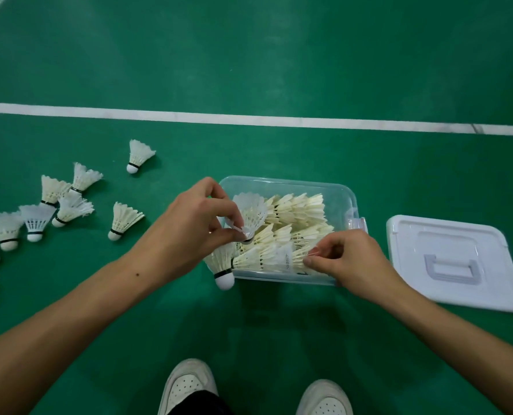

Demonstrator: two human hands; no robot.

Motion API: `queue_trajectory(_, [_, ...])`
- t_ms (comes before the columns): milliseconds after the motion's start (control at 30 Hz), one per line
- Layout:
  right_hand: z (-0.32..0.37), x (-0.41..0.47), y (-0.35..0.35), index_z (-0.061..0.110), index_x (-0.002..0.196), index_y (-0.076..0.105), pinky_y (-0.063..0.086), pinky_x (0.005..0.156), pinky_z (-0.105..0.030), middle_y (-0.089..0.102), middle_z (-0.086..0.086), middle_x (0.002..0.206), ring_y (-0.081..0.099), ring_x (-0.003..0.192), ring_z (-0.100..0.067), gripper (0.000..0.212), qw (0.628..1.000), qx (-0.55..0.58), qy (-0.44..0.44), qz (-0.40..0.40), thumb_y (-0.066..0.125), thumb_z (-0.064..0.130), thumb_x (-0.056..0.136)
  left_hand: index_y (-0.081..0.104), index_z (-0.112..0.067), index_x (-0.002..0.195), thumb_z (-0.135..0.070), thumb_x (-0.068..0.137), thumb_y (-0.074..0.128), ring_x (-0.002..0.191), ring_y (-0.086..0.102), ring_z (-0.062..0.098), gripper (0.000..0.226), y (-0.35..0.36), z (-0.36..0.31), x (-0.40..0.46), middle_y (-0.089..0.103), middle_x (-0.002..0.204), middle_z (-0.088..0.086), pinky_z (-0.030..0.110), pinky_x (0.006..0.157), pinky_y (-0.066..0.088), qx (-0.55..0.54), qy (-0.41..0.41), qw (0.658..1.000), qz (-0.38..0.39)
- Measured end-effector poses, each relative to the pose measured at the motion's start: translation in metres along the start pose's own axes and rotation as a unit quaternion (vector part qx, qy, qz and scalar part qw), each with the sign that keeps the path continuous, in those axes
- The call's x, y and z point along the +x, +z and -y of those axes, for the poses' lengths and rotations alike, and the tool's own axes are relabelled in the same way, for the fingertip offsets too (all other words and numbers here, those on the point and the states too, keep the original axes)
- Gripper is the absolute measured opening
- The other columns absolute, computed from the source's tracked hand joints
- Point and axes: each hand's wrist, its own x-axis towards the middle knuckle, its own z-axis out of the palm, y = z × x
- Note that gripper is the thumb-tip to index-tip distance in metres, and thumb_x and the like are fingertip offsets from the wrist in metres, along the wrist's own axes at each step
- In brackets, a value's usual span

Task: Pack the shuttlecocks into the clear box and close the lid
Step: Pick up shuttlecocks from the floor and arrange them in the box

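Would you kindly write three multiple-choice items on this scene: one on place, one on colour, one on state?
1. Where does the lid lie?
A. on the floor, right of the clear box
B. on the box
C. left of the loose shuttlecocks

2. What colour is the floor?
A. blue
B. green
C. grey

3. What is the left hand doing?
A. resting flat on the floor
B. lifting the lid
C. pinching a shuttlecock over the box

Answers:
1 A, the lid sits flat on the floor beside the box's right end.
2 B, green court with a white line.
3 C, its fingers grip the shuttlecock near the cork.
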Motion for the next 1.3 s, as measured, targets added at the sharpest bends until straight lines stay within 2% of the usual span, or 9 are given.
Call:
queue_trajectory(200, [0.003, 0.015, 0.012, 0.024, 0.084, 0.08, 0.063, 0.08, -0.038, 0.078, 0.007, 0.078, 0.075, 0.078, -0.011, 0.014, 0.997, 0.01, -0.009, 0.074, 0.092, 0.028, 0.08, 0.075, -0.033, 0.087, -0.037, 0.085, 0.084, 0.072, 0.065, 0.005, 0.01, 0.002, 0.005, -0.001, 0.051, 0.101, -0.015, 0.041, 0.075, 0.056, -0.013, -0.005, 1.0, 0.006])
queue_trajectory(400, [0.008, 0.027, 0.025, 0.018, 0.082, 0.077, 0.063, 0.079, -0.041, 0.079, 0.0, 0.08, 0.074, 0.078, -0.017, 0.017, 0.991, -0.001, 0.02, 0.134, 0.093, 0.022, 0.08, 0.074, -0.031, 0.086, -0.036, 0.085, 0.085, 0.072, 0.065, 0.007, 0.011, 0.004, 0.003, 0.002, 0.052, 0.101, -0.012, 0.039, 0.076, 0.055, -0.019, -0.006, 1.0, 0.015])
queue_trajectory(567, [0.009, 0.024, 0.005, 0.017, 0.094, 0.078, 0.058, 0.063, -0.022, 0.082, 0.002, 0.087, 0.078, 0.083, -0.013, 0.019, 0.987, 0.02, 0.04, 0.151, 0.091, 0.023, 0.082, 0.074, -0.033, 0.085, -0.038, 0.083, 0.086, 0.072, 0.063, 0.005, 0.013, 0.008, 0.001, 0.009, 0.052, 0.099, -0.014, 0.039, 0.075, 0.054, -0.016, -0.005, 0.999, 0.031])
queue_trajectory(633, [0.011, 0.02, -0.01, 0.019, 0.101, 0.078, 0.057, 0.06, -0.019, 0.082, 0.005, 0.091, 0.078, 0.083, -0.009, 0.021, 0.99, 0.011, 0.037, 0.139, 0.089, 0.024, 0.084, 0.074, -0.034, 0.085, -0.039, 0.083, 0.086, 0.072, 0.063, 0.005, 0.013, 0.008, -0.002, 0.012, 0.052, 0.099, -0.014, 0.039, 0.075, 0.054, -0.015, -0.002, 0.999, 0.039])
queue_trajectory(700, [0.014, 0.015, -0.024, 0.022, 0.101, 0.079, 0.06, 0.062, -0.024, 0.081, 0.008, 0.091, 0.078, 0.084, -0.008, 0.018, 0.995, -0.009, 0.011, 0.094, 0.088, 0.025, 0.086, 0.073, -0.035, 0.085, -0.039, 0.083, 0.086, 0.072, 0.062, 0.004, 0.014, 0.007, -0.005, 0.017, 0.052, 0.099, -0.013, 0.037, 0.074, 0.054, -0.014, 0.0, 0.999, 0.044])
queue_trajectory(800, [0.029, 0.006, -0.042, 0.026, 0.098, 0.08, 0.064, 0.079, -0.033, 0.08, 0.012, 0.09, 0.075, 0.084, -0.003, 0.016, 0.998, -0.003, -0.067, 0.004, 0.088, 0.021, 0.085, 0.073, -0.035, 0.086, -0.038, 0.082, 0.087, 0.072, 0.061, 0.005, 0.015, 0.008, -0.012, 0.025, 0.052, 0.1, -0.012, 0.034, 0.072, 0.051, -0.012, 0.009, 0.998, 0.06])
queue_trajectory(1000, [0.06, -0.01, -0.038, 0.027, 0.113, 0.077, 0.057, 0.088, -0.02, 0.075, 0.021, 0.111, 0.069, 0.106, -0.002, 0.032, 0.973, 0.015, -0.228, -0.036, 0.087, 0.016, 0.084, 0.075, -0.035, 0.09, -0.037, 0.082, 0.088, 0.08, 0.057, 0.004, 0.016, 0.018, -0.029, 0.045, 0.052, 0.102, -0.008, 0.038, 0.075, 0.053, 0.016, 0.033, 0.994, 0.101])
queue_trajectory(1200, [0.05, -0.002, -0.028, 0.027, 0.112, 0.072, 0.059, 0.079, -0.04, 0.074, 0.018, 0.099, 0.066, 0.096, -0.007, 0.031, 0.955, -0.079, -0.28, -0.063, 0.087, 0.022, 0.085, 0.076, -0.035, 0.09, -0.035, 0.082, 0.088, 0.077, 0.058, 0.004, 0.015, 0.021, -0.036, 0.054, 0.054, 0.1, -0.008, 0.04, 0.073, 0.053, -0.003, 0.064, 0.993, 0.102])
queue_trajectory(1300, [0.047, -0.005, -0.03, 0.033, 0.115, 0.068, 0.06, 0.078, -0.045, 0.075, 0.019, 0.096, 0.071, 0.092, -0.007, 0.035, 0.956, -0.086, -0.264, -0.091, 0.085, 0.025, 0.086, 0.07, -0.036, 0.104, -0.035, 0.082, 0.088, 0.074, 0.06, 0.003, 0.028, 0.021, -0.036, 0.055, 0.054, 0.101, -0.011, 0.03, 0.07, 0.05, -0.022, 0.065, 0.994, 0.087])
